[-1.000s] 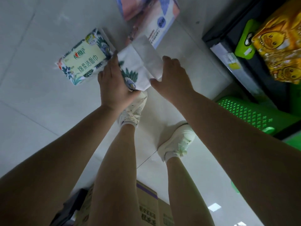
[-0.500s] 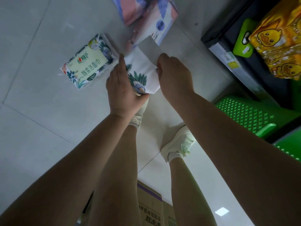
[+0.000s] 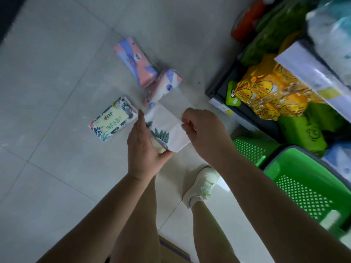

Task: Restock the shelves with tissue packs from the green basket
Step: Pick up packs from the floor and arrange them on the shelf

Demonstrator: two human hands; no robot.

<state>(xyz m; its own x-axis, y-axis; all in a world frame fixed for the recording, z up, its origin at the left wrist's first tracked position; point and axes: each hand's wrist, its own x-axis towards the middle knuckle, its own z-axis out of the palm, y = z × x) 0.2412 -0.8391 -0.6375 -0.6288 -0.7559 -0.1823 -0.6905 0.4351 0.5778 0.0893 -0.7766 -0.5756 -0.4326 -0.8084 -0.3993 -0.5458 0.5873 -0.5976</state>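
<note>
Looking down through the head camera, I saw both hands holding one white tissue pack (image 3: 167, 128) with a leaf print above the pale tiled floor (image 3: 57, 168). My left hand (image 3: 144, 149) gripped the pack's near left end, thumb curled under its lower corner and fingers stretched up along its side. My right hand (image 3: 204, 130) pinched the pack's right edge with curled fingertips. The pack sat tilted between the two hands, off the floor.

Just left of the left hand, a second leaf-print pack (image 3: 113, 119) with a pale green label lay flat on the tiles. Farther away, two pink and purple packs (image 3: 135, 63) lay on the floor, the nearer one (image 3: 163, 86) touching the end of the other and reaching almost to the held pack.

On the right, the green basket (image 3: 307, 188) stood near my right forearm, its mesh wall facing me; I could not tell what lay inside. A second green mesh piece (image 3: 250, 149) showed just beyond it. Past those, the low dark shelf (image 3: 214, 90) carried yellow duck-print packs (image 3: 266, 90) and green packs (image 3: 302, 130), with blurred goods higher up on the far right.

One white shoe (image 3: 204, 185) stood on the tiles below the hands, and a cardboard box (image 3: 174, 251) edge showed at the near bottom.
</note>
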